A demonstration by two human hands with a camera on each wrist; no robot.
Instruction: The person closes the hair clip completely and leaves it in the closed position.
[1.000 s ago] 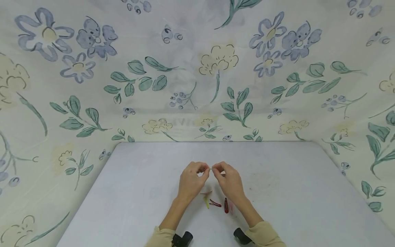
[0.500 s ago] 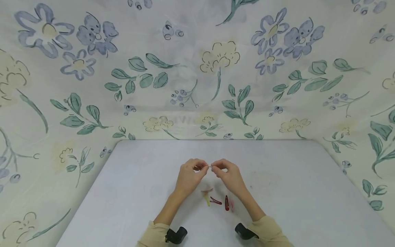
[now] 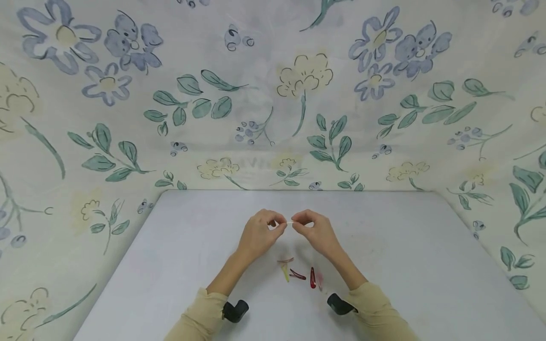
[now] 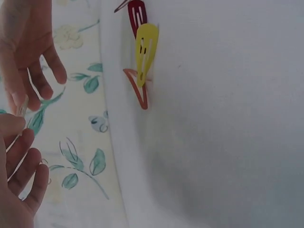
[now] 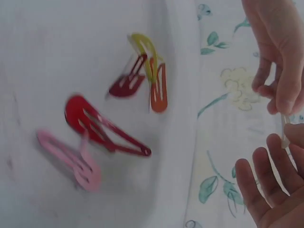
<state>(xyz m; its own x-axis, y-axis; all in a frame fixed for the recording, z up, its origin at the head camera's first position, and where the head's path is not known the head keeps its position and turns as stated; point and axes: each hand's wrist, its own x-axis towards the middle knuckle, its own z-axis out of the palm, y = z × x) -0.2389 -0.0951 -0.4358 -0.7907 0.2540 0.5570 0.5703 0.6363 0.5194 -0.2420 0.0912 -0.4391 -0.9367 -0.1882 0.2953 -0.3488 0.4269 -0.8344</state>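
Observation:
In the head view my left hand [image 3: 261,234] and right hand [image 3: 316,233] meet above the table, fingertips facing. Between them they pinch a small pale hair clip [image 5: 285,133], each hand by one end. Fingertips cover much of it, so whether it is snapped or bent cannot be told. Below the hands on the table lie several snap hair clips: a yellow clip [image 4: 146,47], an orange clip [image 5: 159,92], a dark red clip [image 5: 127,84], a bright red clip [image 5: 88,121] and a pink clip [image 5: 71,161]. The yellow clip overlaps the orange one.
The white table [image 3: 179,265] reaches back to a floral cloth wall [image 3: 264,94], which also encloses both sides. Black wrist cameras, one on the left cuff [image 3: 235,311] and one on the right cuff [image 3: 340,304], hang close over the table.
Both hands have moved a little forward, away from the loose clips, and the forearms have spread. More of the pale clip shows between the fingertips. The loose clips lie in the same arrangement.

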